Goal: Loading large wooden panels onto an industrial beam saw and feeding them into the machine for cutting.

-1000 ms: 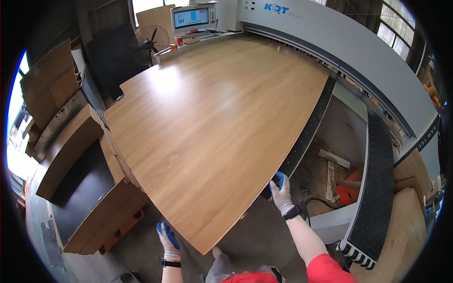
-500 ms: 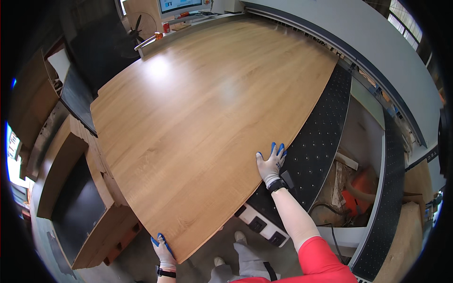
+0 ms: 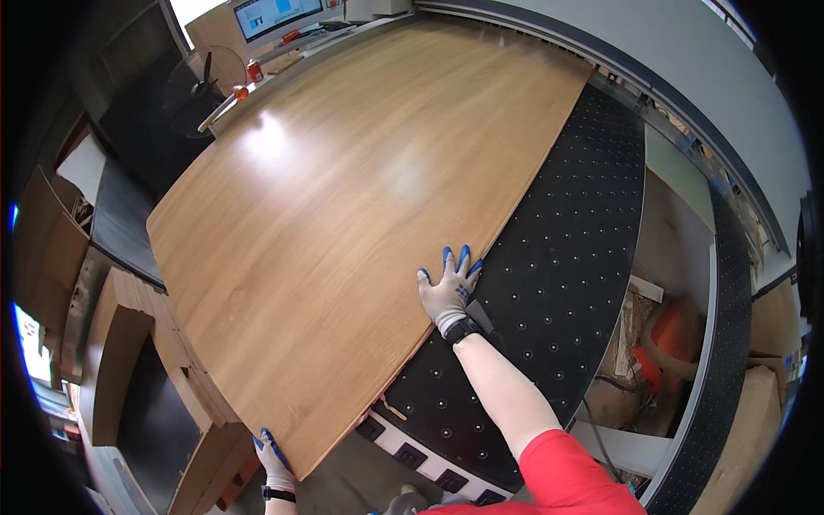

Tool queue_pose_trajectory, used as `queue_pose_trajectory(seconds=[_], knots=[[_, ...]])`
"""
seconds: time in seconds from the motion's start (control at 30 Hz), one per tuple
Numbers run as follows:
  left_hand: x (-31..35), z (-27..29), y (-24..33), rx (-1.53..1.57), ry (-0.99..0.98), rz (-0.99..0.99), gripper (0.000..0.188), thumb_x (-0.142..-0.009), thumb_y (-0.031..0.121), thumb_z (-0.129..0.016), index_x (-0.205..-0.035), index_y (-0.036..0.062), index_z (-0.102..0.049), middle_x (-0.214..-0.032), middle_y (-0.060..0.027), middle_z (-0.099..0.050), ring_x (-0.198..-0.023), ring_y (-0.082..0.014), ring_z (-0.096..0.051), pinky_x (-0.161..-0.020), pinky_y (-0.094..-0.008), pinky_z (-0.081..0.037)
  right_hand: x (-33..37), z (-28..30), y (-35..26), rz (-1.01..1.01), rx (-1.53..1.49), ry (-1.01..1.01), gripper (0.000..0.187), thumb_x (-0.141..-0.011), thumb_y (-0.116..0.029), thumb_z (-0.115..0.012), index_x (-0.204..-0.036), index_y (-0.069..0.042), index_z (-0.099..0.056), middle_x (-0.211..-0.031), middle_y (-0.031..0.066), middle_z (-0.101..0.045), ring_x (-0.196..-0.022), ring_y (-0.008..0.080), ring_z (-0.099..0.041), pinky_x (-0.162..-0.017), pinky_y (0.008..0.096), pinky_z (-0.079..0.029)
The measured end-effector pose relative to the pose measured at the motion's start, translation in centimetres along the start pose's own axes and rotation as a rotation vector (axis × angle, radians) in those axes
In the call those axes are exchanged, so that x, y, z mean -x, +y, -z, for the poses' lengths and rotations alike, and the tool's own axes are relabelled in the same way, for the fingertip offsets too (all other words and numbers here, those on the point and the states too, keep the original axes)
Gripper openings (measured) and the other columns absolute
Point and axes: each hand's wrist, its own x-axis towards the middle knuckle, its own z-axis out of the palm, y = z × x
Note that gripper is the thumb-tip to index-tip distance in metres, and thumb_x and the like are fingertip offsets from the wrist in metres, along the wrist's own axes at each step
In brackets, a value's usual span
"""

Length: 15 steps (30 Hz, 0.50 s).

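Note:
A large wood-grain panel (image 3: 343, 206) lies flat over a black studded table (image 3: 549, 257) and juts past its near side. My left hand (image 3: 275, 468), in a white glove with blue fingertips, is closed on the panel's edge close to the near left corner; part of its grip is hidden. On top of the panel, by its right edge, rests my right hand (image 3: 446, 292), gloved the same way. Its fingers are spread flat and it holds nothing.
A long grey machine beam (image 3: 669, 60) crosses the far right. Stacked wooden pieces (image 3: 129, 300) stand close on the left. A monitor (image 3: 279, 17), a red can (image 3: 255, 70) and a fan (image 3: 206, 86) are at the back. Scraps and an orange object (image 3: 669, 339) lie at right.
The panel and both hands have shifted left relative to the black table, whose studded top shows more along the panel's right edge. My view has turned slightly.

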Motion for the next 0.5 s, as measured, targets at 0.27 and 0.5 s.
queue_pose_trajectory(seconds=[0.27, 0.5], knots=[[0.1, -0.1, -0.6, 0.312, -0.267, 0.233, 0.055, -0.103, 0.045, -0.051, -0.141, 0.0056, -0.048, -0.135, -0.0129, -0.059, -0.119, -0.0304, -0.061, -0.101, -0.0452, -0.052, 0.4, -1.1, 1.7, -0.002, -0.371, 0.17, 0.096, -0.083, -0.042, -0.075, -0.157, -0.003, -0.028, -0.164, 0.0305, -0.01, -0.15, 0.0509, -0.01, -0.123, 0.0549, -0.015], [0.8, -1.3, 1.9, 0.578, -0.412, 0.327, 0.068, -0.101, 0.057, -0.046, -0.151, 0.0101, -0.041, -0.149, -0.0131, -0.049, -0.134, -0.0363, -0.05, -0.11, -0.0535, -0.044, 11.4, -4.8, -2.8, 0.006, -0.875, 0.34, 0.086, -0.09, -0.031, -0.075, -0.154, 0.003, -0.027, -0.164, 0.0261, -0.011, -0.153, 0.0347, -0.015, -0.124, 0.0425, -0.017]])
